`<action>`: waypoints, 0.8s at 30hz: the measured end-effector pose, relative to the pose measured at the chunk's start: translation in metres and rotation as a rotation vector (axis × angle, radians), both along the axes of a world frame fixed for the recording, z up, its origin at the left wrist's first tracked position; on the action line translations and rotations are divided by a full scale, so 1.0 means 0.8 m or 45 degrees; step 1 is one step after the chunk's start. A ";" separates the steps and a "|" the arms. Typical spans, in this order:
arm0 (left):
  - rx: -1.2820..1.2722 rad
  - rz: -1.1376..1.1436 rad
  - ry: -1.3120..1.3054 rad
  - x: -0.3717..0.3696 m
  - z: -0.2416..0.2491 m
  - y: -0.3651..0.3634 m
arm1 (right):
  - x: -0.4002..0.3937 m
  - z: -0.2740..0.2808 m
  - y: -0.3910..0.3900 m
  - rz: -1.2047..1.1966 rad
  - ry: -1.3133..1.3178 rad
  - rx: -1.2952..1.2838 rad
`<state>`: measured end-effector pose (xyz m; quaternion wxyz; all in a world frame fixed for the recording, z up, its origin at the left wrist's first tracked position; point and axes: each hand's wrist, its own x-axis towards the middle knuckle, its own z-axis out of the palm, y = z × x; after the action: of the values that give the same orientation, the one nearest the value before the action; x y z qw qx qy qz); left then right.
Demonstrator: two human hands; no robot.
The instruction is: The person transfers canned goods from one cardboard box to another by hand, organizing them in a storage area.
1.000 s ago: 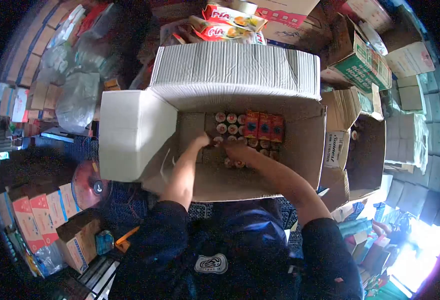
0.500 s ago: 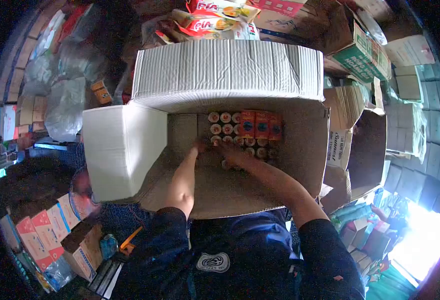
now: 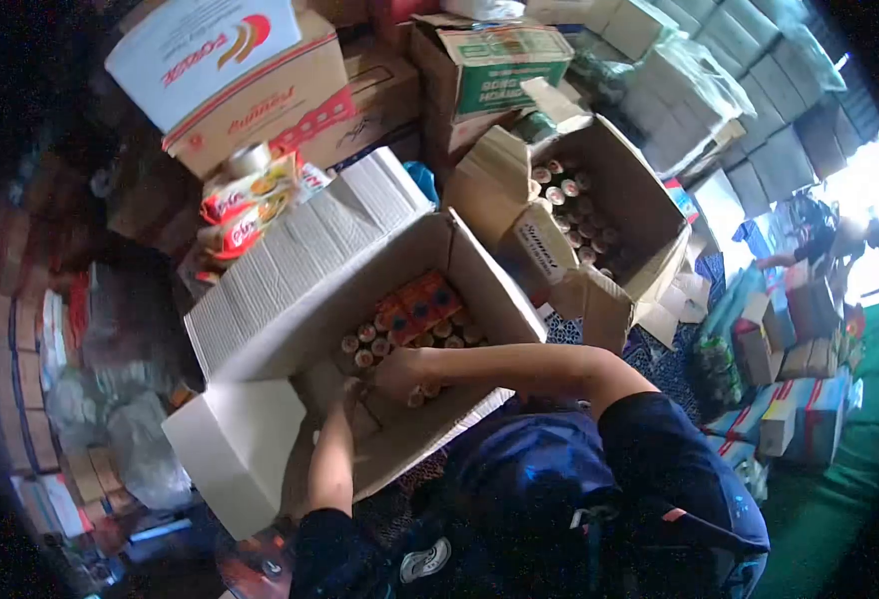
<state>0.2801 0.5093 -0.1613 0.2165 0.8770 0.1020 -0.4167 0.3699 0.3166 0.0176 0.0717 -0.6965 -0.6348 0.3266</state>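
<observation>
Both hands are down inside a large open cardboard box [image 3: 285,280] with white outer flaps. Round-topped cans or jars [image 3: 363,357] stand in rows in it, with red-orange packets [image 3: 421,305] lying on top of some. My right hand [image 3: 396,373] is over the near-left part of the rows, against the round tops; its fingers are blurred. My left hand [image 3: 353,391] is just left of it, low in the box, its fingers too dark and smeared to read. Whether either hand holds anything cannot be made out.
A second open box [image 3: 639,185] with similar round tops stands to the right. Behind are a green-and-white carton [image 3: 509,78], yellow-red snack packets [image 3: 245,215] and a white-topped carton [image 3: 210,60]. Far right, a person [image 3: 844,235] is near a bright opening.
The view has turned to the right, so the box appears tilted and lower left, and the second box shows its contents. My hands remain inside the box, now closer together.
</observation>
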 end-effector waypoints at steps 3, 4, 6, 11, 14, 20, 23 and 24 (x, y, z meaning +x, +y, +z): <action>-0.011 -0.190 0.156 0.037 0.062 -0.016 | 0.016 0.005 -0.068 -0.052 0.149 0.478; -0.009 -0.256 0.215 0.049 0.090 -0.026 | 0.024 0.038 -0.094 -0.086 0.215 0.507; -0.031 -0.329 0.135 0.065 0.160 -0.051 | 0.044 0.105 -0.149 -0.152 0.312 0.588; -0.355 -0.151 -0.581 0.070 0.386 -0.183 | 0.116 0.289 -0.316 -0.680 0.499 0.380; -0.645 0.103 -0.734 0.103 0.490 -0.298 | 0.180 0.265 -0.408 -0.817 0.293 0.613; -1.129 0.385 -0.811 0.207 0.456 -0.479 | 0.284 0.212 -0.488 -0.887 0.111 0.189; -1.183 0.727 -0.720 0.248 0.415 -0.548 | 0.328 0.086 -0.496 -0.664 -0.014 0.414; -1.177 0.874 -0.689 0.258 0.399 -0.566 | 0.339 0.042 -0.492 -0.570 -0.007 0.350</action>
<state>0.4866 0.0566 0.1577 0.7119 0.6847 0.1287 -0.0881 0.6411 -0.0770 0.0514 0.2345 -0.8043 -0.5035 0.2114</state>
